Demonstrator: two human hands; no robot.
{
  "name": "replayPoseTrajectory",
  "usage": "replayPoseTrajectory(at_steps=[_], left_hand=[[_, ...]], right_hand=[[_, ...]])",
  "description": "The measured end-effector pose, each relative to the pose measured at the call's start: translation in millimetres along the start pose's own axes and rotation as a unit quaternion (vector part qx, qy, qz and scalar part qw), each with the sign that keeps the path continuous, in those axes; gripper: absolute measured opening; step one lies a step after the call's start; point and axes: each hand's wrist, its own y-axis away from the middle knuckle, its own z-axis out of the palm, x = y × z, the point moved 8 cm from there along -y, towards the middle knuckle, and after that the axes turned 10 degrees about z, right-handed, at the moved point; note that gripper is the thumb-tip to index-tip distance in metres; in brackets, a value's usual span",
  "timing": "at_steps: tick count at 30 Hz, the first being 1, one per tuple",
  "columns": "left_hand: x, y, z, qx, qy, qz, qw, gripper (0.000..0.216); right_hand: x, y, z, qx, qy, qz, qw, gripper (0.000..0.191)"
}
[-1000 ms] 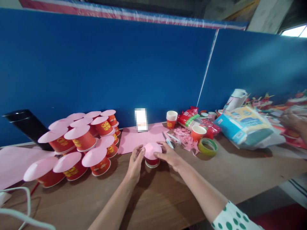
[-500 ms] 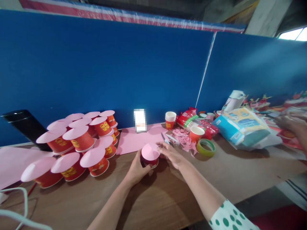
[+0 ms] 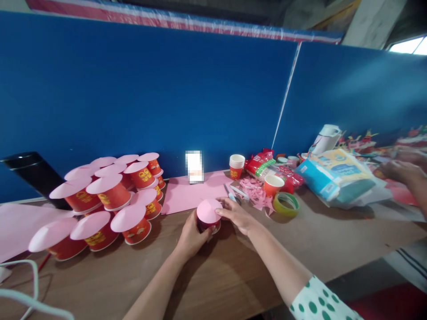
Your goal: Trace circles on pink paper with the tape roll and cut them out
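An upturned red paper cup [image 3: 209,224] with a round pink paper disc [image 3: 207,210] on its base stands on the wooden table [image 3: 233,271] in front of me. My left hand [image 3: 191,236] is wrapped round the cup's left side. My right hand [image 3: 236,215] rests against the disc's right edge with its fingers curled on the rim. Left of them lies a pile of several red cups with pink discs [image 3: 106,200].
A pink paper sheet [image 3: 190,194], scissors [image 3: 230,193], pink scraps [image 3: 255,191], a tape roll [image 3: 286,203], stacked cups [image 3: 237,166], snack bags and a tissue pack [image 3: 333,174] lie behind. Another person's hands [image 3: 405,171] work at the right. A blue partition backs the table.
My left hand has closed round the cup's side and tilted it slightly toward me. My right hand stays at the disc's edge. The view shifted a little.
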Motion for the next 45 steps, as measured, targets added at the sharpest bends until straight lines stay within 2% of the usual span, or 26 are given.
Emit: replayPoseTrajectory(at_steps=[11, 17, 38, 42, 45], left_hand=[[6.9, -1.4, -1.2, 0.004, 0.017, 0.016, 1.0, 0.054], [6.7, -0.2, -2.4, 0.003, 0.007, 0.0, 1.0, 0.057], [3.1, 1.3, -0.9, 0.006, 0.009, 0.018, 1.0, 0.054], [1.3, 1.2, -3.1, 0.028, 0.057, 0.003, 0.998, 0.058], [0.1, 0.6, -12.0, 0.069, 0.06, -0.022, 0.996, 0.058]], right_hand=[[-3.8, 3.3, 1.6, -0.004, 0.011, -0.008, 1.0, 0.049], [-5.3, 4.8, 1.5, 0.0, 0.022, -0.024, 0.999, 0.055], [-8.2, 6.8, 5.7, -0.008, 0.065, -0.039, 0.997, 0.068], [-10.9, 8.2, 4.3, -0.014, 0.059, -0.059, 0.996, 0.07], [-9.5, 7.3, 4.2, -0.017, 0.095, -0.078, 0.992, 0.081]])
